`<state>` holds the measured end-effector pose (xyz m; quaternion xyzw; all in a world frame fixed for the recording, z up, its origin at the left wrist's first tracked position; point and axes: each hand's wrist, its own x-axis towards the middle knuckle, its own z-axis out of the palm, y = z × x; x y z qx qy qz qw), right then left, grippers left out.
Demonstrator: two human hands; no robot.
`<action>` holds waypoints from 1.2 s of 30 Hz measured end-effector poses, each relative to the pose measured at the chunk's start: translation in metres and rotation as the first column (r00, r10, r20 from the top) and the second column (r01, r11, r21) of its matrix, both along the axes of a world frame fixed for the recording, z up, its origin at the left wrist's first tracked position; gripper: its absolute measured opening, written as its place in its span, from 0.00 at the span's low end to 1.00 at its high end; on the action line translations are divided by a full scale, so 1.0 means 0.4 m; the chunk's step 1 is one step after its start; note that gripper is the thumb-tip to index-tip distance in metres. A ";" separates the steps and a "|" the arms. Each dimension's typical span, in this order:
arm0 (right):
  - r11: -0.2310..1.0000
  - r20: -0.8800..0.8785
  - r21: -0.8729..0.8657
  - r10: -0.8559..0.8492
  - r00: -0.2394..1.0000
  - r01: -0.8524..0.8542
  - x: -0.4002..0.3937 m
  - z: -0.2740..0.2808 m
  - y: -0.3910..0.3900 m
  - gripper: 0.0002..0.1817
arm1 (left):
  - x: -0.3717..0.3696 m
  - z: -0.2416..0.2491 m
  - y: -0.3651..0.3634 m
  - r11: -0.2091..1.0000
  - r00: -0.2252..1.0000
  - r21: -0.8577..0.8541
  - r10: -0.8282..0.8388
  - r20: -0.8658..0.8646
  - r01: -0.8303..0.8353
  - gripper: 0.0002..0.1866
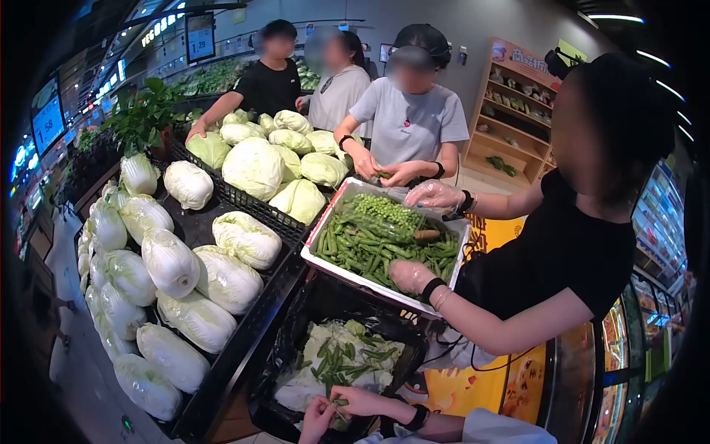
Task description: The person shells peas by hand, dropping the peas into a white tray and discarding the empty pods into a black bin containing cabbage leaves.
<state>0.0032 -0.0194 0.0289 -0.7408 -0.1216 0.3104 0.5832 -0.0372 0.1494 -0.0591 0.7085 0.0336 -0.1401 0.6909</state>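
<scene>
At the bottom, my left hand [316, 420] and my right hand [358, 400] are close together, fingers closed around a small green pod [339, 402]. Beneath them is a black-lined bin [405, 331] holding pale leaves [307, 385] and scattered green pods [342, 361]. Beyond it, a white box [347, 271] contains many green pods [355, 248] and a heap of shelled green peas [384, 212]. One co-worker's gloved hand [414, 277] touches the pods; their other gloved hand [434, 194] is above the box's far side.
Chinese cabbages [170, 263] fill the stand at left, with round cabbages [253, 169] in a black crate behind. A co-worker in black [540, 259] leans in from the right. Another in grey [407, 122] holds something green across the box. Two people stand farther back.
</scene>
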 end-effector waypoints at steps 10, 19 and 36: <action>0.998 0.020 -0.040 0.040 0.999 -0.040 -0.019 -0.040 -0.005 0.11 | -0.020 0.052 -0.022 0.969 0.984 0.232 -0.121 0.131 0.088 0.15; 0.995 -0.001 -0.093 -0.021 1.000 0.020 -0.041 -0.061 -0.009 0.11 | -0.017 0.143 -0.035 0.835 0.944 0.490 -0.323 0.069 0.251 0.15; 0.988 0.005 -0.102 -0.116 0.993 0.116 -0.068 -0.104 -0.023 0.14 | 0.010 0.140 -0.054 0.885 0.944 0.333 -0.293 -0.150 0.327 0.08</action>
